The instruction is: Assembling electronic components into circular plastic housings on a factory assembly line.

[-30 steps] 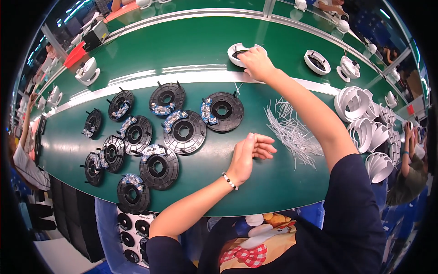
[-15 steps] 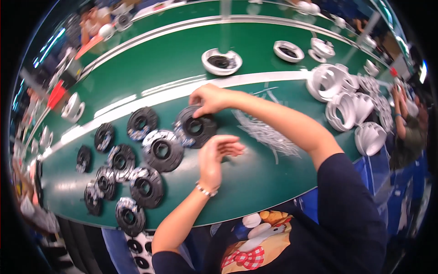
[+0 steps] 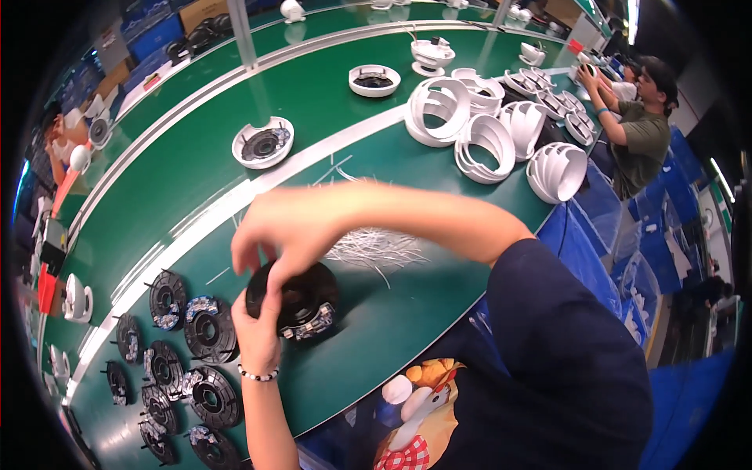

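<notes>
Both hands meet on a black round disc part [image 3: 294, 299] near the green table's [image 3: 196, 172] front edge: left hand [image 3: 257, 329] beneath, right hand [image 3: 286, 227] over it, white ties [image 3: 368, 247] just beside

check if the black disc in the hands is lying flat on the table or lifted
Cannot tell: the black disc sits low over the green table, gripped by left hand and right hand.

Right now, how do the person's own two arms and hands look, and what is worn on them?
Both hands are bare, with no gloves. The left hand has a thin bracelet of small black and white beads at the wrist, and its forearm is uncovered. The right hand has nothing at its wrist; that arm is bare up to a short dark navy sleeve. No rings or watch are visible.
</notes>
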{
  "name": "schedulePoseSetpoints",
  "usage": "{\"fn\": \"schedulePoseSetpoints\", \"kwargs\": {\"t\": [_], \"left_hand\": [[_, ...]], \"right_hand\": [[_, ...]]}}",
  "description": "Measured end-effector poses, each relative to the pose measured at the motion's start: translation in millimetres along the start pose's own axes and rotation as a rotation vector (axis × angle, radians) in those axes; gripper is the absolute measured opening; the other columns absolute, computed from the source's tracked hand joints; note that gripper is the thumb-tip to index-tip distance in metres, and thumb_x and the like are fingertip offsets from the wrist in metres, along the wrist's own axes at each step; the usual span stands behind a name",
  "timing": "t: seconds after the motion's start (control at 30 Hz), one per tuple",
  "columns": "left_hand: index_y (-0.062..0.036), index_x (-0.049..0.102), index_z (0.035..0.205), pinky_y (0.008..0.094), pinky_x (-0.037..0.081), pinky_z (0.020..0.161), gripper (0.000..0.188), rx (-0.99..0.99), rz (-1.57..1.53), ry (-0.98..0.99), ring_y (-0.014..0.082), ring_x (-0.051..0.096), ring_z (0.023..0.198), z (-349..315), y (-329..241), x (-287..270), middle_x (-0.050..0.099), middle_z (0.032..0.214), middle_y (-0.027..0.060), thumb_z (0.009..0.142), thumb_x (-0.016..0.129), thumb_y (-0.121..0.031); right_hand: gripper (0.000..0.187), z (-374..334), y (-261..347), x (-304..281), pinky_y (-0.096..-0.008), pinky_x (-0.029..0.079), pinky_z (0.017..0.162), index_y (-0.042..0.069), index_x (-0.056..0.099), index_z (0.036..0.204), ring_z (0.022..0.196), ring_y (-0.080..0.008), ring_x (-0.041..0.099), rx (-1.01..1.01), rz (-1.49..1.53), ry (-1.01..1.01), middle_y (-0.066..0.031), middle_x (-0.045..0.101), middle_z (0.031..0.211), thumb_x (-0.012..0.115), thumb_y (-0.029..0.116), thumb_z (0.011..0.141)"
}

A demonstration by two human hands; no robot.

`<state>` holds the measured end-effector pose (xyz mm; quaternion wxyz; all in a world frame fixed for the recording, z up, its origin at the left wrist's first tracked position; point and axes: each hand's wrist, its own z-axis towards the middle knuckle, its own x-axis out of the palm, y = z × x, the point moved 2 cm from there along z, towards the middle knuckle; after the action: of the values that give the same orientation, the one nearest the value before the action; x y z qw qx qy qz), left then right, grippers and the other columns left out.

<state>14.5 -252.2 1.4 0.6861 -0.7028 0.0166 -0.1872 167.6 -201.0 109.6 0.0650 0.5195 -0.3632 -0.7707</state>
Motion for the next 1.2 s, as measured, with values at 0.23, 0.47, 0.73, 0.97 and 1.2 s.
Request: {"fn": "schedulePoseSetpoints", "kwargs": {"t": [0.23,0.47,0.73,0.97,1.2], "left_hand": [[0.0016,0.049,0.108,0.0318,0.046,0.08,0.038,-0.197,-0.529,-0.107,0.0214,0.058,0.087,-3,-9,5,0.058,0.101,0.0106,0.086,0.039,-0.027],[0.002,0.048,0.109,0.0332,0.045,0.082,0.033,-0.221,-0.528,-0.126,0.0223,0.056,0.093,1,7,5,0.055,0.107,0.0113,0.089,0.038,-0.023],[-0.0016,0.047,0.111,0.0315,0.042,0.084,0.034,-0.158,-0.52,-0.36,0.017,0.053,0.097,2,14,-3,0.054,0.108,0.0072,0.089,0.038,-0.026],[-0.005,0.047,0.109,0.0357,0.041,0.086,0.027,0.145,-0.463,-0.351,0.0183,0.052,0.098,-2,2,-19,0.052,0.107,0.0053,0.086,0.046,-0.019],[-0.0059,0.023,0.126,0.0262,0.049,0.076,0.054,0.214,-0.359,-0.27,0.015,0.05,0.099,4,-2,0,0.043,0.115,0.0082,0.08,0.047,0.006]], "right_hand": [[0.023,-176,-53,-117,-0.0343,0.047,0.071,0.006,0.064,0.084,0.074,-0.0265,0.059,0.797,-1.169,-0.323,-0.0122,0.063,0.081,0.056,0.001,0.063],[0.018,-268,-112,-116,-0.0366,0.047,0.07,0.01,0.066,0.075,0.077,-0.0259,0.058,0.838,-1.119,-0.325,-0.0096,0.061,0.073,0.059,0.002,0.06],[0.009,-235,-20,-129,-0.0336,0.046,0.061,0.01,0.065,0.072,0.068,-0.023,0.058,0.743,-1.291,-0.565,-0.0053,0.061,0.069,0.062,0.011,0.064],[0.013,-128,26,2,-0.0347,0.044,0.049,0.003,0.06,0.079,0.051,-0.0294,0.056,0.482,-0.419,-0.464,-0.0127,0.057,0.059,0.062,0.009,0.069],[0.021,-105,-7,72,-0.0361,0.045,0.053,0.003,0.06,0.088,0.055,-0.0277,0.057,0.657,-0.511,-0.321,-0.0117,0.058,0.061,0.064,0.011,0.068]]}}
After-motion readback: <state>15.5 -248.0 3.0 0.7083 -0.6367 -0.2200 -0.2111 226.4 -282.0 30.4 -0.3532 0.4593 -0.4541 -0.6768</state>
